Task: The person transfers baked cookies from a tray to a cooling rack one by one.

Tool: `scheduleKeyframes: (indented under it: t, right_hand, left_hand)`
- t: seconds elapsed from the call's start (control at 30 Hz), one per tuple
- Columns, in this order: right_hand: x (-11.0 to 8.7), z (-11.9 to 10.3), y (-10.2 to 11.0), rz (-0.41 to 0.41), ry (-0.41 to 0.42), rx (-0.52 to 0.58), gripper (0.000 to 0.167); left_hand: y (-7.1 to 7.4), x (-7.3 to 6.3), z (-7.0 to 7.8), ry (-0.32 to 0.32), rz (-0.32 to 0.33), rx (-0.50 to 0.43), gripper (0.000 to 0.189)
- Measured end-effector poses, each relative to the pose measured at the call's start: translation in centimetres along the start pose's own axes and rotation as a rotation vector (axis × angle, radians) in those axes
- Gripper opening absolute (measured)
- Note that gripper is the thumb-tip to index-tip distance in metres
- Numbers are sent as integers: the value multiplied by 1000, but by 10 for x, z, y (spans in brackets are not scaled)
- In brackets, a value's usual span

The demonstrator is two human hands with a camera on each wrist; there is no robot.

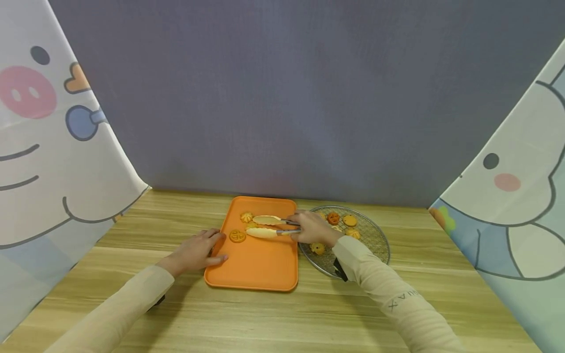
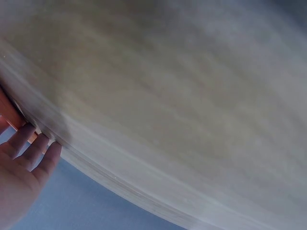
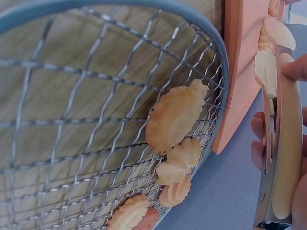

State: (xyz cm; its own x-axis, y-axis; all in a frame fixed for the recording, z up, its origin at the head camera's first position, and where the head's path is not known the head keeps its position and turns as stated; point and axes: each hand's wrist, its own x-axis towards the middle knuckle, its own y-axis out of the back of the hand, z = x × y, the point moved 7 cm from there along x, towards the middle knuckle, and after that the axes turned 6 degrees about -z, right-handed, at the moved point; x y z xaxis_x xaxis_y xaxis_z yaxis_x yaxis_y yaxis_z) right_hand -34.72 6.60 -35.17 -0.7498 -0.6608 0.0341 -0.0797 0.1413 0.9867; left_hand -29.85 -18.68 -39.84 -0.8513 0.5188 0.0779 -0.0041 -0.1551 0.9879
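In the head view my right hand (image 1: 313,228) grips a pair of tongs (image 1: 264,233) with cream-coloured tips and metal arms. The tips lie spread over the upper part of an orange tray (image 1: 260,269). A yellowish cookie (image 1: 252,226) shows between them; whether they squeeze it I cannot tell. Close by on the tray are a swirled cookie (image 1: 246,217) and a round cookie with a face pattern (image 1: 237,236). My left hand (image 1: 196,250) rests on the tray's left rim, its fingers fairly straight. The left wrist view shows those fingertips (image 2: 55,146) at the tray edge.
A round wire mesh rack (image 1: 375,245) stands right of the tray, partly under my right forearm. It bears several cookies, among them a reddish-brown one (image 1: 333,218) and a smooth round one (image 1: 350,220). Behind the wooden table (image 1: 247,318) rises a grey partition (image 1: 282,122).
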Motion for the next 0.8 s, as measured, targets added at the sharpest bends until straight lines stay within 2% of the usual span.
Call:
scheduleKeyframes:
  t: [0.43,0.8]
  right_hand:
    - [6,-1,0,-19,-14,9,50]
    - [5,-5,1,-27,-6,-46,50]
  left_hand:
    - [3,-1,2,11,-12,-2,64]
    - [1,0,1,17,-11,-4,65]
